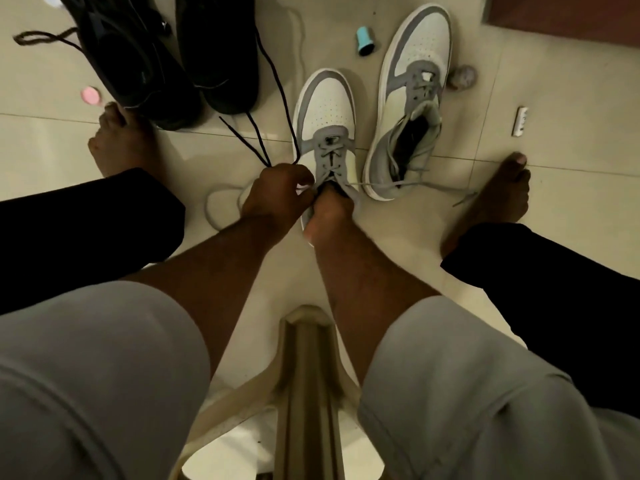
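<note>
1. Chair (304,368): pale plastic, nearest, seen between the 2 forearms.
2. Left hand (277,194): centre, fingers curled tight round the ends of the black lace (281,109), whose strands run far-left to the black shoes.
3. Right hand (329,211): just right of the left hand and touching it, fingers hooked on the collar of the near sneaker (325,123); fingertips hidden.
4. Near sneaker: white and grey, on the tiles at centre, toe pointing far. Grey lace threaded to the top eyelets; no bow visible.
5. White cord (221,202): loose loop on the floor, left of the hands.
6. 2 bare feet: left (117,143), right (498,195), well apart either side.
7. Second sneaker (408,98): right of the first, tongue open, lace ends trailing right. Untied.
8. 2 black shoes (145,60): far left, side by side.
9. Small items, far: pink disc (90,95), blue cap (364,41), grey ball (462,77).

Status, as judged: lacing work at an early stage; neither sneaker is tied, and the black lace is not threaded into either sneaker.
</note>
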A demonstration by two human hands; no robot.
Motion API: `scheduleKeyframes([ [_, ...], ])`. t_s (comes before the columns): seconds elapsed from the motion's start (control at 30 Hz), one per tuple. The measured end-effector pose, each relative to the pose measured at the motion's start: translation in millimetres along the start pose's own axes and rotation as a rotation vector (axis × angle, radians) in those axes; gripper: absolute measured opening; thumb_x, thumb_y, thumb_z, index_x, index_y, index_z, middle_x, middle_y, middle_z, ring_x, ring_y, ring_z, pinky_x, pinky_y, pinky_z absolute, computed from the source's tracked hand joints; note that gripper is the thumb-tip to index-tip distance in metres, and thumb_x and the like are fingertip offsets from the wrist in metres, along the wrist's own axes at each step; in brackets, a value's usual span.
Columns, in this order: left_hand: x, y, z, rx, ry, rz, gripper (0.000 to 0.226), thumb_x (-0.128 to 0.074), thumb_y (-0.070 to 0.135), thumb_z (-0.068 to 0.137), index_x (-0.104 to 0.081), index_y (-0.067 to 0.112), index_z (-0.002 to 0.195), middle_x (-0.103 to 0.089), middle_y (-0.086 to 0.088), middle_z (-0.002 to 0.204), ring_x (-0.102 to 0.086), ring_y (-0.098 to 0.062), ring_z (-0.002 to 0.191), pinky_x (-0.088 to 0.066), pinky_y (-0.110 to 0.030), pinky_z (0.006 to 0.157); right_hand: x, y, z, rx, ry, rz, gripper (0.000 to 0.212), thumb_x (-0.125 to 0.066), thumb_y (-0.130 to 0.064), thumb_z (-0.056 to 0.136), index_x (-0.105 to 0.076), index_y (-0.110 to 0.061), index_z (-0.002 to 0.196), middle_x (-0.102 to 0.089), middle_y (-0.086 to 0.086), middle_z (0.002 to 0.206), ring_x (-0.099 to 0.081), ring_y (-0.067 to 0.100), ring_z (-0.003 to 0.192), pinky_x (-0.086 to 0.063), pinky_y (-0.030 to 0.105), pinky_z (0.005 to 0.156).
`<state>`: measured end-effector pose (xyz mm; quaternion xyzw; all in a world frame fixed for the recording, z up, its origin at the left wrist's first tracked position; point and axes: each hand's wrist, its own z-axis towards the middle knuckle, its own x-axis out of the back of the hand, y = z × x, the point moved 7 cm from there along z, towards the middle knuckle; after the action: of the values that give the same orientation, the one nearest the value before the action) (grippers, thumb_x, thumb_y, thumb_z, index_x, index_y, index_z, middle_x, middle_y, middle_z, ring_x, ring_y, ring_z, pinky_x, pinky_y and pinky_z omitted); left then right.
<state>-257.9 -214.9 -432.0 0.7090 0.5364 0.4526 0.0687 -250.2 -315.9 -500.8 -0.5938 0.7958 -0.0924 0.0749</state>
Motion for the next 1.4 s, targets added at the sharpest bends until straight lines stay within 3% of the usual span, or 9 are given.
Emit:
scheduleKeyframes([
  [0.1, 3, 1, 0, -0.004, 0.027, -0.086, 0.024, -0.069, 0.016, 0.088, -0.07, 0.013, 0.111, -0.068, -0.006, 0.111, -0.063, -0.021, 0.101, -0.051, -0.036, 0.088, 4, -4, -3, 0.032, 0.037, 0.173, 0.023, -0.042, -0.012, 0.099, -0.057, -0.008, 0.115, -0.061, 0.008, 0.094, -0.058, 0.017, 0.085, -0.047, 0.027, 0.084],
  [0.23, 6, 3, -4, 0.024, 0.066, -0.126, 0.03, -0.064, 0.005, 0.088, -0.067, 0.013, 0.117, -0.065, -0.005, 0.121, -0.06, -0.021, 0.106, -0.048, -0.029, 0.09, 23, 5, -23, 0.025, 0.038, 0.091, 0.031, -0.047, -0.011, 0.095, -0.059, -0.007, 0.123, -0.064, 0.014, 0.117, -0.062, 0.027, 0.104, -0.051, 0.037, 0.093],
  [0.37, 6, 1, -6, 0.081, 0.081, -0.107, 0.031, -0.061, 0.002, 0.088, -0.066, 0.012, 0.117, -0.062, -0.006, 0.124, -0.058, -0.023, 0.106, -0.043, -0.024, 0.085, 35, -6, -36, 0.004, 0.029, 0.098, 0.03, -0.036, -0.004, 0.1, -0.057, -0.006, 0.122, -0.063, 0.007, 0.093, -0.06, 0.017, 0.083, -0.048, 0.03, 0.088],
  [0.5, -6, 6, -12, -0.014, -0.01, 0.044, 0.038, -0.058, 0.006, 0.092, -0.058, 0.018, 0.128, -0.053, -0.004, 0.136, -0.055, -0.023, 0.116, -0.044, -0.031, 0.09, 41, -12, -50, -0.051, 0.035, 0.042, 0.016, -0.048, -0.006, 0.095, -0.062, -0.007, 0.089, -0.063, 0.006, 0.082, -0.06, 0.015, 0.076, -0.049, 0.024, 0.079],
  [0.7, -31, 26, -17, -0.305, -0.047, 0.471, 0.051, -0.066, 0.024, 0.085, -0.053, 0.017, 0.133, -0.047, -0.012, 0.138, -0.05, -0.036, 0.114, -0.044, -0.046, 0.088, 50, -21, -60, 0.024, -0.023, -0.203, 0.019, -0.051, -0.007, 0.094, -0.067, -0.013, 0.104, -0.07, 0.003, 0.101, -0.064, 0.013, 0.091, -0.05, 0.026, 0.079],
  [0.93, -37, 54, -9, -0.501, 0.038, 0.503, 0.012, -0.057, 0.008, 0.077, -0.068, 0.003, 0.08, -0.064, -0.014, 0.08, -0.061, -0.034, 0.077, -0.047, -0.038, 0.068, 61, -83, -67, 0.794, 0.094, -1.138, 0.018, -0.063, 0.001, 0.08, -0.066, -0.011, 0.093, -0.063, 0.008, 0.104, -0.057, 0.016, 0.091, -0.047, 0.025, 0.083],
  [1.1, -36, 69, -2, -0.612, -0.014, 0.676, 0.006, -0.058, 0.012, 0.07, -0.062, 0.007, 0.072, -0.062, -0.013, 0.063, -0.059, -0.031, 0.054, -0.047, -0.032, 0.061, 52, -90, -57, 0.9, 0.168, -1.296, 0.007, -0.058, -0.002, 0.083, -0.058, -0.009, 0.085, -0.061, 0.01, 0.091, -0.056, 0.025, 0.082, -0.045, 0.036, 0.072],
  [1.3, -32, 93, 40, -0.391, -0.62, 0.818, 0.028, -0.052, 0.017, 0.095, -0.057, 0.008, 0.121, -0.057, -0.015, 0.122, -0.056, -0.03, 0.111, -0.038, -0.032, 0.075, 52, -92, -51, 0.813, 0.167, -1.378, 0.013, -0.051, -0.002, 0.087, -0.053, -0.014, 0.083, -0.061, 0.011, 0.092, -0.057, 0.027, 0.086, -0.034, 0.025, 0.07],
  [1.4, -25, 80, 39, -0.355, -0.545, 0.666, 0.025, -0.053, 0.024, 0.095, -0.056, 0.013, 0.117, -0.057, -0.011, 0.115, -0.056, -0.026, 0.102, -0.039, -0.034, 0.072, 45, -93, -59, 0.874, 0.083, -1.36, 0.015, -0.053, -0.004, 0.088, -0.054, -0.014, 0.1, -0.064, 0.012, 0.099, -0.06, 0.034, 0.093, -0.042, 0.032, 0.073],
])
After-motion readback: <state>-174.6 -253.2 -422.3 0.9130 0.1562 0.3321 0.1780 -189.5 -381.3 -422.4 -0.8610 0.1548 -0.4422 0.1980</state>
